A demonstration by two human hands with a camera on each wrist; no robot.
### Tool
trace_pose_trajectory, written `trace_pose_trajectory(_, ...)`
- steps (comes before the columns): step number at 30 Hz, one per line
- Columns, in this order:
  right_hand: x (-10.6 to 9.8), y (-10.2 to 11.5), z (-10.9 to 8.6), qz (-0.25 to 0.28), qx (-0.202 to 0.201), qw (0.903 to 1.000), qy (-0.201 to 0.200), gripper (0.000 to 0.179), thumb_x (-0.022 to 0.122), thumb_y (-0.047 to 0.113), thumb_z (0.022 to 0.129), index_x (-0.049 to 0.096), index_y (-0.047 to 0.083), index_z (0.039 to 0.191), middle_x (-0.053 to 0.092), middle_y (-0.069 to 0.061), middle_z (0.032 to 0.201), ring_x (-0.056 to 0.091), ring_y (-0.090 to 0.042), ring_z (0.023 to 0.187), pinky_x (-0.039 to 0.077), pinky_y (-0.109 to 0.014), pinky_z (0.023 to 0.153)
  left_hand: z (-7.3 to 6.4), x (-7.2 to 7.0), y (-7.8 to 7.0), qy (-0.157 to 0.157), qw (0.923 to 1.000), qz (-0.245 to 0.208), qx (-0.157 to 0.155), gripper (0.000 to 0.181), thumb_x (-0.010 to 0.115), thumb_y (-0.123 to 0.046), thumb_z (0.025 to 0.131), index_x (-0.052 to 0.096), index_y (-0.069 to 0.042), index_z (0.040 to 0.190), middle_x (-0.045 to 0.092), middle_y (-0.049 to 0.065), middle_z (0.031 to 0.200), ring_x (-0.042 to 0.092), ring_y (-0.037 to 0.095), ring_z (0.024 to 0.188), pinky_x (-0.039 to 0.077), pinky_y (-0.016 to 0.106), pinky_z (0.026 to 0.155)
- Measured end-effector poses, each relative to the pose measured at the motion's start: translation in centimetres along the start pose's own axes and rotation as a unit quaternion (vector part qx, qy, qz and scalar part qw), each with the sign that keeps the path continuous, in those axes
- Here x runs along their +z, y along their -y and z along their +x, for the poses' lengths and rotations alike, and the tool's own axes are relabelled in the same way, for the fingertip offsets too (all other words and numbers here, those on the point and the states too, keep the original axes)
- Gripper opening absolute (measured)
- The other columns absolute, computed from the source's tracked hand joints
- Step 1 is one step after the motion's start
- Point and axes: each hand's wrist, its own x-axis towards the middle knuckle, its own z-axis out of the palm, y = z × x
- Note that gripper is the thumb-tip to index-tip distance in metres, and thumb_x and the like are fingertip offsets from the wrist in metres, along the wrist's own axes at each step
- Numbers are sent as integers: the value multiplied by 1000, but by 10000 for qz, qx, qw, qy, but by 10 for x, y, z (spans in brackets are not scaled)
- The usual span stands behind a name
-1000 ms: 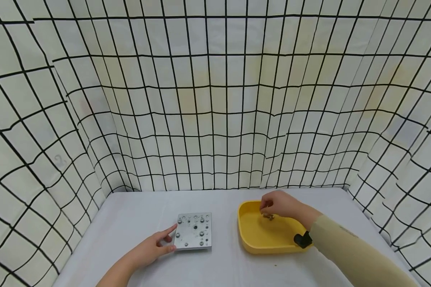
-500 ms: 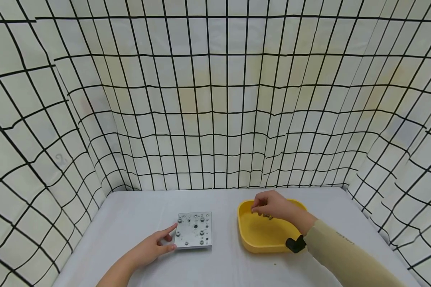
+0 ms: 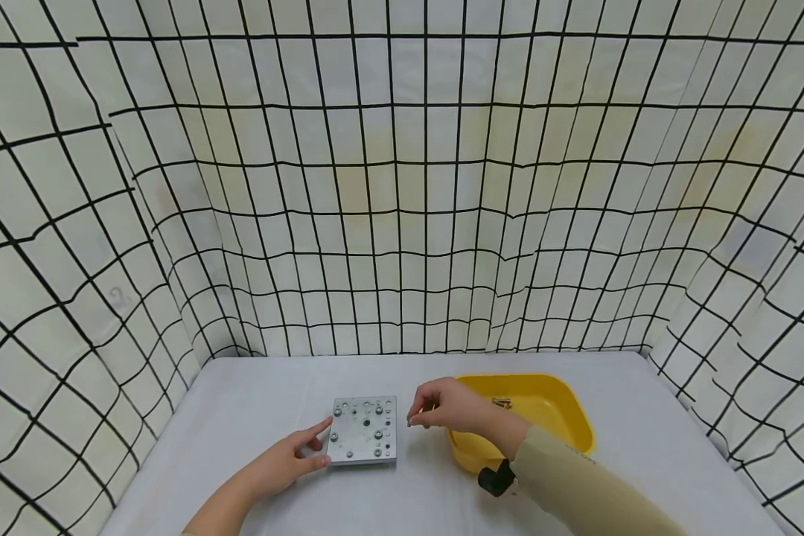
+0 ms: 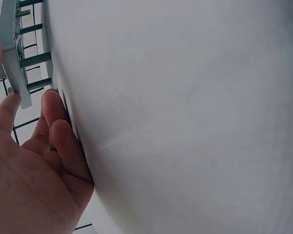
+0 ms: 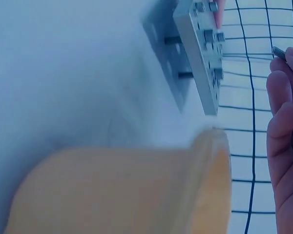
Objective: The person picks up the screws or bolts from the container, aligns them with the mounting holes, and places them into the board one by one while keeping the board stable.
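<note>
A square silver metal plate (image 3: 360,432) with several holes and bolt heads stands on the table, raised on threaded bolt ends that show in the left wrist view. My left hand (image 3: 284,463) holds its left edge, thumb at the near corner and index finger farther back; the other fingers are curled under. Between the plate and the yellow tray (image 3: 563,424), my right hand (image 3: 452,406) pinches a small bolt (image 5: 279,52), threaded end showing and head hidden by the fingers. A few more bolts (image 3: 502,403) lie in the tray.
White cloth covers the table (image 3: 254,402). A white curtain (image 3: 402,223) with a black grid stands behind and at both sides. The tray's left wall (image 5: 112,190) is close below the right wrist. A black wrist device (image 3: 496,479) hangs under the right forearm.
My right hand has come out of the tray and moved left towards the plate, carrying the bolt. The left hand and the plate have stayed where they were.
</note>
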Motion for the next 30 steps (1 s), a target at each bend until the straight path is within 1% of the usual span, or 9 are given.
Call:
trace_pose_trajectory(2,7,3,4,-67,-47,10000,15,4,77,19,89,74,18,86,71,9,85,61,-15,73,50,-28,67,1,0,0,24,10000,-7,43,80,75,-45,84,43,-18,152,56,5,117,50,18,83,43,33,69)
trace_pose_trajectory(5,16,6,10,-207,-53,9998,53,6,77,19,88,73,21,84,69,11,83,59,-12,72,50,-26,67,1,0,1,53,10000,2,64,80,75,-45,84,43,-17,152,56,5,117,50,18,82,42,32,68)
trace_pose_trajectory(8,23,7,15,-457,-89,9988,122,9,77,18,89,73,24,83,67,13,83,57,-9,73,49,-24,66,0,-1,0,67,9999,11,76,80,76,-44,85,43,-17,152,56,5,117,49,18,81,42,32,68)
trace_pose_trajectory(10,27,6,19,-645,-138,9977,181,10,77,17,89,73,24,82,67,14,84,57,-7,73,49,-23,66,0,-1,0,57,10000,4,44,80,76,-44,84,43,-17,151,57,5,117,50,19,82,43,33,68)
trace_pose_trajectory(14,34,3,25,-1201,-234,9921,277,13,76,18,89,71,25,80,64,18,82,56,-4,74,48,-21,67,0,-1,-2,43,10000,16,-20,80,76,-44,84,43,-18,151,57,5,117,50,18,83,43,34,69)
trace_pose_trajectory(18,40,0,27,-1610,-176,9864,288,17,76,19,89,69,28,77,62,19,78,54,-2,72,47,-19,65,1,0,-2,59,10000,22,-36,79,76,-45,84,43,-20,152,57,4,118,50,18,84,42,34,70)
trace_pose_trajectory(22,41,2,26,-1664,-124,9856,268,17,76,18,89,70,28,77,62,19,77,54,-3,71,47,-19,64,2,1,-2,75,10000,-4,-35,79,76,-45,85,42,-21,152,57,4,119,51,18,84,43,34,70)
trace_pose_trajectory(27,42,2,26,-1736,-142,9841,338,16,76,20,90,70,30,78,62,20,79,54,-2,73,47,-19,65,2,0,-2,-3,9998,40,-169,79,76,-45,83,43,-23,151,57,3,119,51,17,85,43,34,71)
trace_pose_trajectory(30,43,3,27,-1779,-126,9833,358,17,76,20,90,70,30,78,62,20,79,55,-2,73,47,-19,66,1,0,-2,-23,9998,10,-178,79,77,-45,83,44,-23,151,57,2,118,50,18,85,43,34,71)
